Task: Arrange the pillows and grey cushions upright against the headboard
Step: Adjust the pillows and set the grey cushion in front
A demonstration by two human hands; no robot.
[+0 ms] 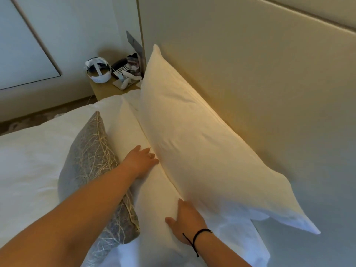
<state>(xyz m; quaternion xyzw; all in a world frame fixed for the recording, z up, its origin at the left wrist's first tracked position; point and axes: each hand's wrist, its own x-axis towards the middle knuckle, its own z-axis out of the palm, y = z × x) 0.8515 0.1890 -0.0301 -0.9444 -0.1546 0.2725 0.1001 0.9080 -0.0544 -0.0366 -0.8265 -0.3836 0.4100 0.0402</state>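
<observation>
A white pillow (194, 132) stands upright against the beige headboard (260, 74). In front of it a second white pillow (154, 189) leans on its edge. My left hand (141, 161) rests flat on top of this front pillow, fingers reaching into the gap between the two pillows. My right hand (185, 220) presses on the same pillow nearer to me, its fingertips tucked under the rear pillow. A grey cushion (92, 170) with a pale branch pattern stands on edge against the front pillow, under my left forearm.
The white duvet (28, 160) covers the bed to the left. A bedside table (107, 89) past the pillows carries a white headset, a telephone and small items. Carpeted floor shows at the far left.
</observation>
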